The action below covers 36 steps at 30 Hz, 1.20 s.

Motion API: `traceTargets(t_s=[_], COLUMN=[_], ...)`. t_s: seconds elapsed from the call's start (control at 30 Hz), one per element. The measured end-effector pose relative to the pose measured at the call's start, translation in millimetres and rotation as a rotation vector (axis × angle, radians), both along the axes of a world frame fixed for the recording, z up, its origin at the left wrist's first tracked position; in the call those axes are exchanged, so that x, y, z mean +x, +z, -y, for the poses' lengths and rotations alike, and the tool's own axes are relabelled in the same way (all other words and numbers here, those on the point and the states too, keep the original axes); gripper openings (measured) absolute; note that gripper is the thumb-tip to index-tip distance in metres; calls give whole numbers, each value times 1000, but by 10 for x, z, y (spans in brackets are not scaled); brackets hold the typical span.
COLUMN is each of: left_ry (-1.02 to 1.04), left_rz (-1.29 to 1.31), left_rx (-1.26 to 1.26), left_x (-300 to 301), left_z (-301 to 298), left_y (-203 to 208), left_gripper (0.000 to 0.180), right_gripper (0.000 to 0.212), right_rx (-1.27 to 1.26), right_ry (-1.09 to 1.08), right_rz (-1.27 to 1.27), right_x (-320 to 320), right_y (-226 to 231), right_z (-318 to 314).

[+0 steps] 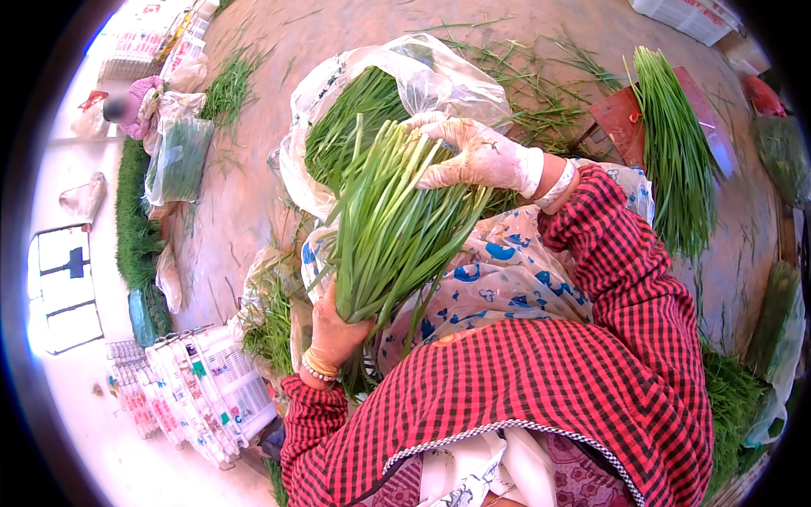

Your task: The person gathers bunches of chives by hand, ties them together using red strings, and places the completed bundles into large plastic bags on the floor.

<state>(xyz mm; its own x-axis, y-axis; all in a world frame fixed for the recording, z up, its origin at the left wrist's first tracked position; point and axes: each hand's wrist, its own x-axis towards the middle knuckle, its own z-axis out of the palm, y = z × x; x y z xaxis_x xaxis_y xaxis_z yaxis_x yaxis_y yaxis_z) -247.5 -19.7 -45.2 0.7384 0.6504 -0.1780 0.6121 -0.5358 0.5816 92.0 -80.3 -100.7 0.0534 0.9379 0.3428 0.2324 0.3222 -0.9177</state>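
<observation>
A loose bunch of garlic chives (384,241) lies slantwise before me, its pale cut ends pointing up and away. My left hand (340,329), with a beaded bracelet at the wrist, is closed around the lower, leafy end. At the pale stem ends my right hand (481,156), in a stained whitish glove, curves its fingers and thumb over the stalks; its fingertips are partly hidden. Just behind the bunch an opened clear plastic bag (308,106) holds more chives. Plastic sheeting with blue prints (507,249) covers my lap.
A long bundle of chives (676,160) rests over a red stool (615,114) at the right. Loose stalks (541,93) litter the floor. White crates (215,384) stand at the lower left. Another person (139,108) is far left, near a bagged green bundle (182,156).
</observation>
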Motion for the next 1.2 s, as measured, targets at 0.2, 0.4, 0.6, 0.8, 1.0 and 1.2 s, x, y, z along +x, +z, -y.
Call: traceTargets(t_s=[0.2,0.4,0.6,0.8,1.0,1.2], left_ry=[-8,-22,-161,-152,-237,-221], left_rz=[21,-32,-73,-113,-148,-165], left_rx=[36,157,402,529,670,800], left_x=[-14,-87,-42,-41,60,-95], left_z=[-43,-62,-134,-165,-231,-282], left_y=[-96,-93,85,151,92,79], left_gripper=[61,67,73,69,71,79], right_gripper=[30,47,11,45,49,18], right_rx=[56,101,181,-140,95,-38], right_ry=[120,9,-89,-559,-339,-466], right_rz=[-169,-51,241,906,335,1041], right_x=[-24,-141,225,542,-189,129], right_y=[-48,78,-273,-339,-68,-439], right_z=[68,256,503,700,257,231])
